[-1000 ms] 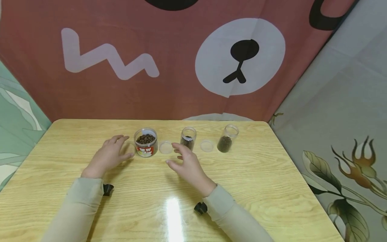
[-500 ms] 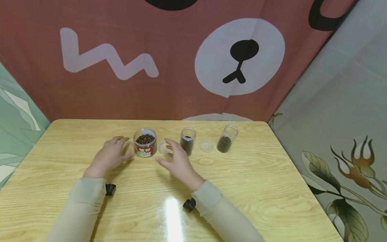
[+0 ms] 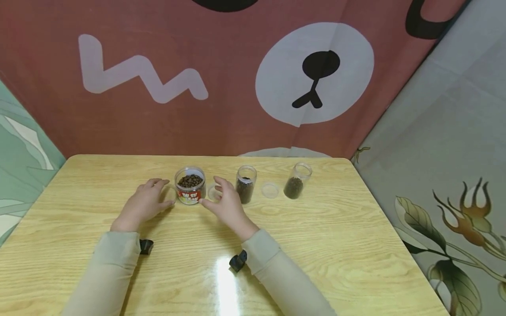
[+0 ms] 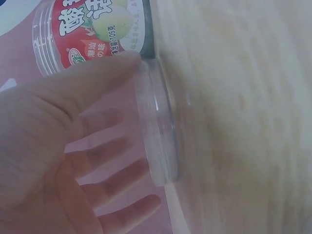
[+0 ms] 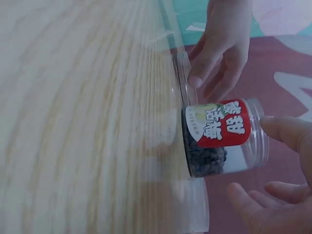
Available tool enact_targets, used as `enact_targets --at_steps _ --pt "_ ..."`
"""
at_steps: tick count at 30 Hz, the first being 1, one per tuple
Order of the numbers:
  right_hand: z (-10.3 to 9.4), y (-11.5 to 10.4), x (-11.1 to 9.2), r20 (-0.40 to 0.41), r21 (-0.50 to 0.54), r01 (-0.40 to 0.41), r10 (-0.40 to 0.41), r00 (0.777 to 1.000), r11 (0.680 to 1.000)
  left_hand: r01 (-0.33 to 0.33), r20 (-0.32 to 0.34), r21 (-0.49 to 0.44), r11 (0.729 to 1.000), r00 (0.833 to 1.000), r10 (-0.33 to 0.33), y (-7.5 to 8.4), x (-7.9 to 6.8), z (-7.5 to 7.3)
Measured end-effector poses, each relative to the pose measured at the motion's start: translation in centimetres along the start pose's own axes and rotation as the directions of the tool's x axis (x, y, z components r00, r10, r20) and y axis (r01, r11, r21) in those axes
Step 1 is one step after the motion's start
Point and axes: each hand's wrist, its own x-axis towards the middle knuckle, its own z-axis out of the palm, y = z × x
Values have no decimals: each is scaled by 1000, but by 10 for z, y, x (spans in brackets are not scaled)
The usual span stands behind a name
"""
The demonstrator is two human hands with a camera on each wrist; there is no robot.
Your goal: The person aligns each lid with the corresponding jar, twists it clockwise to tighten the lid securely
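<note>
A wide clear jar [image 3: 190, 194] with a red label stands upright and lidless, partly filled with brown pellets. To its left my left hand [image 3: 144, 203] has its fingers spread around a clear lid [image 4: 160, 126] lying on the table; the thumb tip is at the lid's edge, and contact is hard to tell. My right hand [image 3: 228, 205] hovers at the jar's right side, thumb and fingers apart with nothing between them. Its thumb [image 5: 285, 130] is close to the jar's rim in the right wrist view. Partly behind this hand lies a second clear lid [image 3: 212, 193].
Right of the wide jar stand two narrow clear jars, a middle one [image 3: 244, 192] and a right one [image 3: 294, 187], each with dark contents. Between them lies another clear lid [image 3: 270, 190]. The wooden table [image 3: 182, 272] ends at a printed cloth [image 3: 221, 127] behind.
My right hand has moved left, from in front of the middle narrow jar to beside the wide jar. The left hand has hardly moved.
</note>
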Motion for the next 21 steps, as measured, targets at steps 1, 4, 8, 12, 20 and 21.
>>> enact_targets --at_steps 1,4,8,12,20,21 --pt "1 2 2 -8 9 -11 11 1000 1000 -4 -2 -4 1000 1000 4 0 0 1" --pt "3 5 6 -8 30 -35 35 999 999 -10 -4 -10 1000 1000 10 1 0 2" --pt "6 9 10 11 41 -38 38 999 998 -5 -14 -14 1000 1000 5 1 -1 3" --pt "7 9 14 19 47 -38 37 999 998 0 -19 -25 1000 1000 -1 2 -2 2" --pt "9 9 21 50 63 -53 50 998 997 6 -13 -15 1000 1000 -6 2 -1 1" --pt "10 9 22 52 63 -53 50 997 997 5 -14 -13 1000 1000 -6 2 0 1"
